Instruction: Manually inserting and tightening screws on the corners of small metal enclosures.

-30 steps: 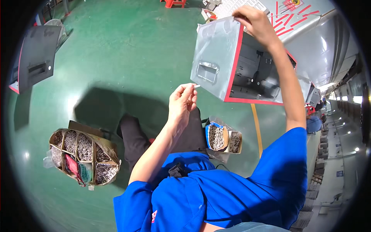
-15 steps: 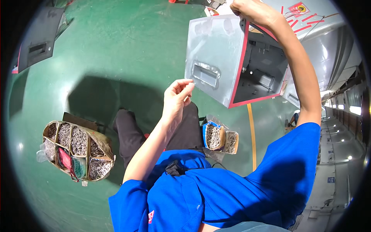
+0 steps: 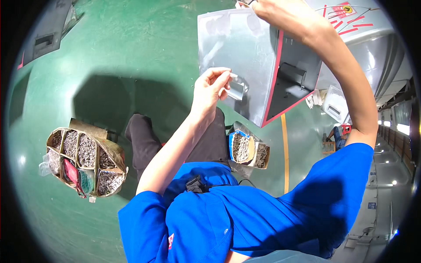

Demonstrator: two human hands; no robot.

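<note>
A grey metal housing [image 3: 245,52] with red edging and a rectangular recess [image 3: 236,91] in its side face stands tilted in front of me. Its dark inside [image 3: 293,79] shows through the open side on the right. My left hand [image 3: 210,91] is pinched closed in front of that face, fingertips by the recess; whatever it holds is too small to make out. Raised at the top of the picture, my right hand [image 3: 280,13] has its fingers curled over the housing's upper edge. Part of that grip lies behind the hand and the picture's edge.
On the floor at left sits a divided bag [image 3: 90,160] of small grey parts, with a red item in one compartment. Small open boxes [image 3: 245,149] of similar parts stand beside my leg. Another grey housing [image 3: 46,37] is at far left; a person [image 3: 338,138] sits at right.
The housing has shifted left and turned, showing more of its side face. My left hand has moved up and right to the recess. My right hand has moved slightly up and left.
</note>
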